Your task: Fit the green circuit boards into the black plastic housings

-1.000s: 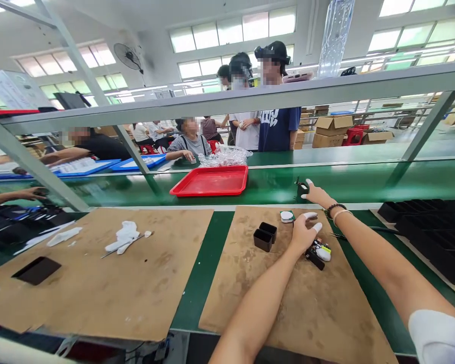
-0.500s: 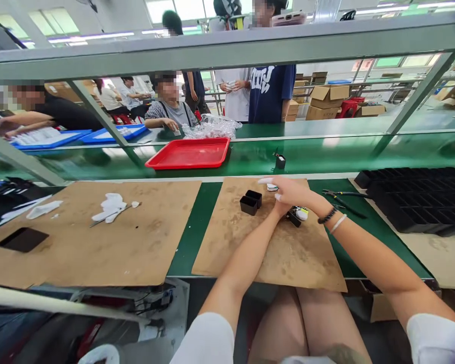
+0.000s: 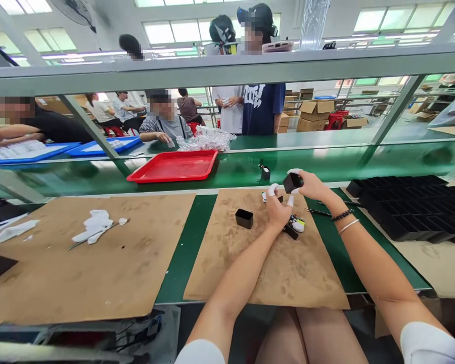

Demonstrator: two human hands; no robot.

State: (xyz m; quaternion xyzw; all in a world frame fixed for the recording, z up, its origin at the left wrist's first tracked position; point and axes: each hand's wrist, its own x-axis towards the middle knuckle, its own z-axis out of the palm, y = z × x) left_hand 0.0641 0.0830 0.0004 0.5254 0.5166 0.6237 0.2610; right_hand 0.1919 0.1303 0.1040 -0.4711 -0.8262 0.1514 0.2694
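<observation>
My right hand (image 3: pixel 314 188) grips a small black open-topped box (image 3: pixel 291 183), raised above the far edge of the brown cardboard sheet (image 3: pixel 227 273). White covers are on some of its fingertips. Just left of it, my left hand (image 3: pixel 279 212) has thumb and forefinger spread, with white fingertip covers and nothing visibly held. Behind its fingers lies a white and black piece (image 3: pixel 264 197), partly hidden. A second black box (image 3: pixel 244 218) stands on the cardboard to the left. Close by my left wrist lies a black and white part with coloured bits (image 3: pixel 296 226).
Many black boxes (image 3: pixel 409 212) stand in rows at right, near a dark tool (image 3: pixel 318 211). A red tray (image 3: pixel 174 167) and a small black part (image 3: pixel 264 173) sit beyond the metal edge. White scraps (image 3: pixel 96 225) lie on the left cardboard. Co-workers sit and stand across.
One of the two black boxes has left the cardboard and is now in my right hand. My hands have moved apart from their overlap. The view has tilted up slightly.
</observation>
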